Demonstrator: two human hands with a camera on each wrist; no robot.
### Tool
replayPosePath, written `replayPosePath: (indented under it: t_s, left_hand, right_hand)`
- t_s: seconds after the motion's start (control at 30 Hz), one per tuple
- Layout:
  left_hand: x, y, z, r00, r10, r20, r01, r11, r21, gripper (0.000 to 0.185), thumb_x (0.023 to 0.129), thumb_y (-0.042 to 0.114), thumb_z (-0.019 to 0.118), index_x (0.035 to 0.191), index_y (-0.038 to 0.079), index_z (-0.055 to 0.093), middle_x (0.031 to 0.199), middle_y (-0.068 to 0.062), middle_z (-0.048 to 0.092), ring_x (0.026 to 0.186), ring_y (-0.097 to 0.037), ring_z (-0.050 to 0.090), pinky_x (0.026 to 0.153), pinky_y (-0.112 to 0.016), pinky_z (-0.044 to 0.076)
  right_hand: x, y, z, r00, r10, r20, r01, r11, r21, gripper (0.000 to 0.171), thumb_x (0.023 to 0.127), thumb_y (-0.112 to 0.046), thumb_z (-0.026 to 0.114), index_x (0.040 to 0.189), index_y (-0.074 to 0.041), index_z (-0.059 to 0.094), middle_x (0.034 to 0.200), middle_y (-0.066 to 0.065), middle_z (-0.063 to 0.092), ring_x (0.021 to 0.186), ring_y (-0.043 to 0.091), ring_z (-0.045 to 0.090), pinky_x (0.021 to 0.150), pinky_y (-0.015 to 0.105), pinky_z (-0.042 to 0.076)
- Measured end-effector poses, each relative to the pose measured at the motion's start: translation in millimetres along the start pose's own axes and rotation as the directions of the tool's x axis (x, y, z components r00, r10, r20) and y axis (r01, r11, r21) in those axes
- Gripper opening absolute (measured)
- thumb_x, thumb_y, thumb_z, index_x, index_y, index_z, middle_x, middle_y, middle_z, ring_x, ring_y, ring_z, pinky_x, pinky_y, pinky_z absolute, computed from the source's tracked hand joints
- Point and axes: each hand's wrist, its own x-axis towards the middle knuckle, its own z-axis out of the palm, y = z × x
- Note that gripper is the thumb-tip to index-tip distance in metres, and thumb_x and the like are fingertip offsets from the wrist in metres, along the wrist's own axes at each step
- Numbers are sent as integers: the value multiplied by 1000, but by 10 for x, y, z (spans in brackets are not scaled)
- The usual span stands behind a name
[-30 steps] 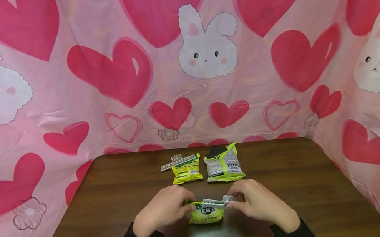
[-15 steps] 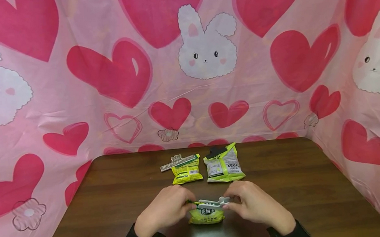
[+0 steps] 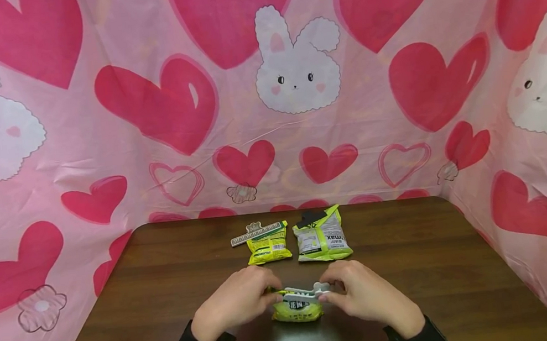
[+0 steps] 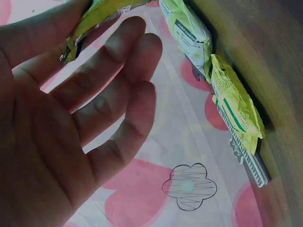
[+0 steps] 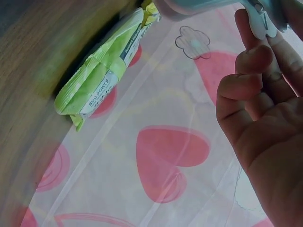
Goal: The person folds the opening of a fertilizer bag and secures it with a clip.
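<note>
Left hand (image 3: 237, 302) pinches the top of the yellow snack packet (image 3: 296, 310), which lies on the tabletop (image 3: 141, 295) between both hands. Right hand (image 3: 366, 294) grips the white clip (image 3: 306, 291) at that top edge. Advised: keep the edge flat and the clip square across it.

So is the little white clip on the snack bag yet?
On, it seems: the white clip lies across the top of the yellow bag, pinched by the right hand. Whether it has snapped shut, cannot tell.
</note>
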Motion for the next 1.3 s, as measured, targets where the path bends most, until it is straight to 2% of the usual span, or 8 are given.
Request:
replayPosePath:
  t_s: [0.17, 0.33, 0.53, 0.7, 0.93, 1.13, 1.3]
  left_hand:
    - [-27, -14, -62, 999, -32, -11, 31, 997, -71, 11, 95, 19, 81, 105, 18, 80, 85, 18, 63, 73, -5, 54, 65, -28, 48]
    - [-63, -28, -113, 999, -19, -40, 18, 999, -40, 9, 94, 19, 82, 102, 17, 77, 75, 15, 59, 67, -5, 51, 61, -27, 45]
    - [-60, -22, -129, 1000, -25, 3, 25, 999, -20, 3, 96, 21, 79, 96, 20, 76, 73, 17, 58, 63, -3, 48, 57, -27, 42]
    - [-62, -9, -124, 999, -25, 28, 25, 999, -29, 5, 97, 19, 78, 93, 18, 76, 77, 17, 62, 65, -3, 51, 60, -27, 45]
    - [-63, 6, -100, 1000, 4, 2, -4, 1000, -12, 10, 97, 13, 78, 90, 20, 74, 77, 17, 61, 64, -3, 50, 61, -27, 45]
    - [-62, 10, -95, 1000, 24, -18, -23, 1000, 18, 10, 97, 13, 77, 90, 20, 74, 77, 19, 59, 65, -2, 49, 62, -27, 44]
    - [-62, 2, -92, 999, 29, -28, -28, 999, 21, 9, 97, 13, 78, 91, 19, 74, 77, 18, 58, 64, -3, 48, 61, -27, 43]
  right_hand:
    - [11, -4, -13, 1000, 29, 11, -29, 1000, -6, 15, 94, -30, 83, 104, -19, 79, 86, -20, 62, 77, 11, 56, 66, 27, 47]
    - [6, -10, -15, 1000, 29, -3, -29, 999, -17, 16, 93, -28, 84, 105, -19, 79, 86, -20, 62, 76, 7, 54, 66, 27, 47]
    - [-4, -11, 6, 999, -12, -31, 11, 999, -34, 14, 92, -25, 85, 102, -17, 79, 87, -19, 62, 76, 9, 56, 66, 26, 47]
    - [-7, -12, 29, 997, -61, -49, 58, 996, -64, 14, 92, -24, 85, 99, -16, 78, 87, -19, 62, 76, 6, 54, 66, 25, 47]
    - [-9, -8, 56, 992, -107, -70, 102, 992, -73, 10, 92, -21, 84, 97, -16, 77, 87, -19, 63, 76, 3, 55, 66, 25, 48]
    - [10, -8, 88, 985, -150, -87, 143, 986, -81, 9, 93, -23, 84, 96, -17, 78, 88, -19, 64, 81, 2, 59, 71, 26, 52]
    - [26, -36, 114, 981, -165, -105, 157, 985, -78, 9, 92, -22, 84, 96, -16, 78, 88, -18, 64, 81, 2, 59, 70, 25, 51]
